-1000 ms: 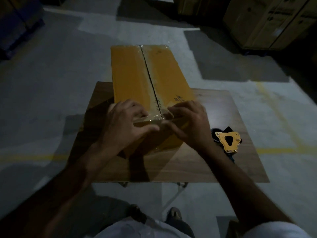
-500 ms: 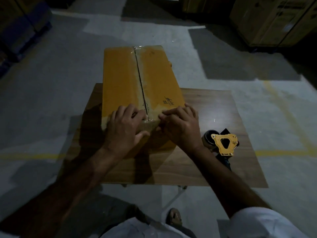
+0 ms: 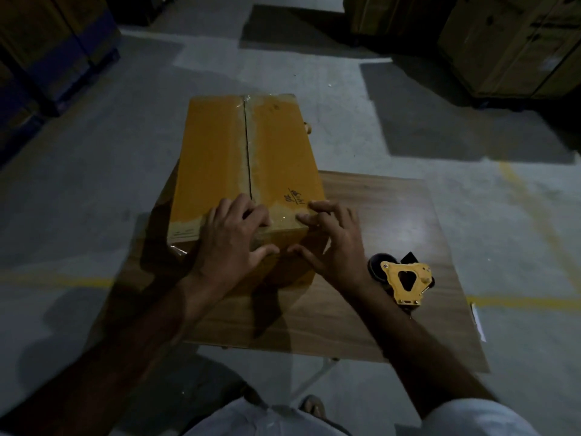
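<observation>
A long yellow-brown cardboard box (image 3: 220, 158) lies on a small wooden table (image 3: 377, 221), its top seam covered with clear tape. My left hand (image 3: 232, 243) lies over the box's near top edge, fingers on the top and thumb down the front face. My right hand (image 3: 333, 243) is at the box's near right corner with fingers spread, fingertips touching the top edge and thumb on the front face. A yellow tape dispenser (image 3: 402, 278) lies on the table right of my right wrist.
The table stands on a grey concrete floor with yellow lines (image 3: 518, 300). Stacked cartons (image 3: 509, 42) fill the far right and dark racks (image 3: 56, 51) the far left. My sandalled foot (image 3: 311, 407) shows below the table's near edge.
Both hands slid apart along the box's near edge: the left a little leftward, the right out to the right corner with fingers now spread. The camera view shifted slightly.
</observation>
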